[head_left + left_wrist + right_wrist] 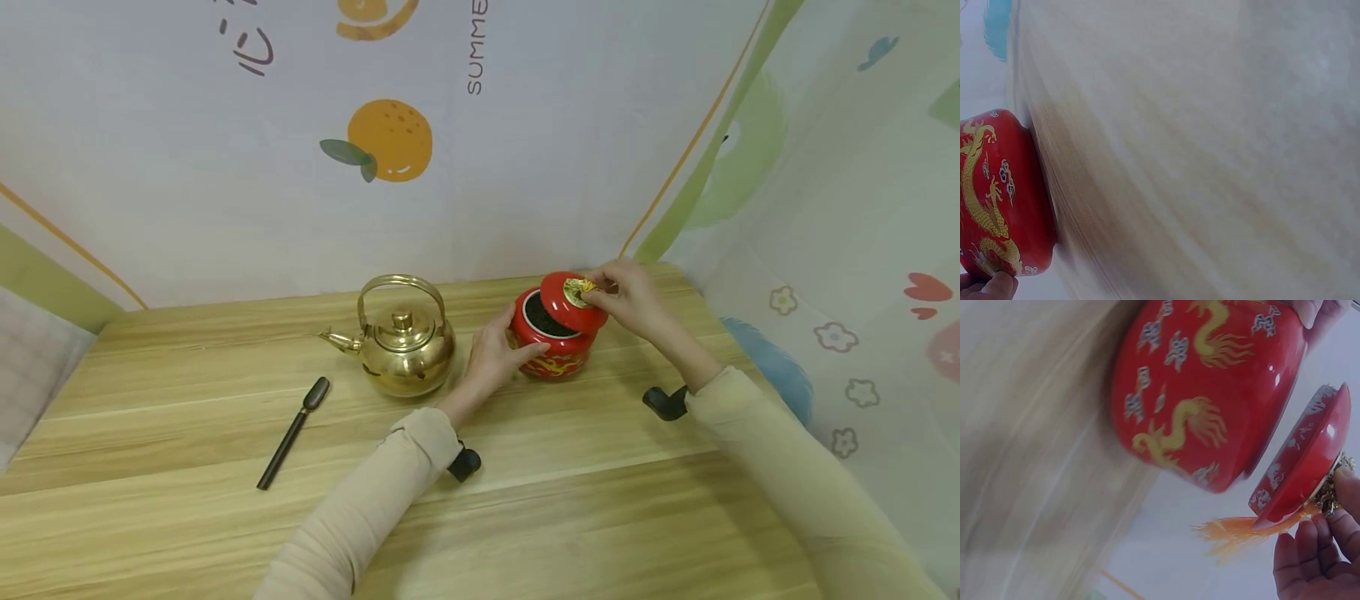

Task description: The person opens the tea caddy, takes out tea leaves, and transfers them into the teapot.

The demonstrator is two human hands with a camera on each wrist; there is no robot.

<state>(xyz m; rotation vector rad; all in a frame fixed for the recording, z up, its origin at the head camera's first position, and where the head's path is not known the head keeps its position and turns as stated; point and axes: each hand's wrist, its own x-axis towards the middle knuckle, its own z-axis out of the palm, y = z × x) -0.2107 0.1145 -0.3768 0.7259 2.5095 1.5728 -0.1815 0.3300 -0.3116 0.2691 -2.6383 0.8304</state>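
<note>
A red jar [566, 367] with gold dragons stands on the table, with dark loose contents [538, 315] showing inside its pale rim. My left hand [489, 354] grips its side, thumb on the front and fingers around the left. In the left wrist view only that hand's fingertips [999, 286] show, against the jar's lower painted side. Above the jar's right part, my right hand [628, 296] pinches the gold knob of the red lid [557, 292]. The right wrist view shows the lid [1313, 465] tilted and apart from the jar, an orange tassel [1235, 531] hanging from its knob.
Left of the jar stands a brass kettle [405, 367] with a raised handle, its spout to the left. A dark, long-handled scoop [294, 429] lies on the wooden table [555, 517] nearer me. A printed cloth [525, 167] hangs behind the table.
</note>
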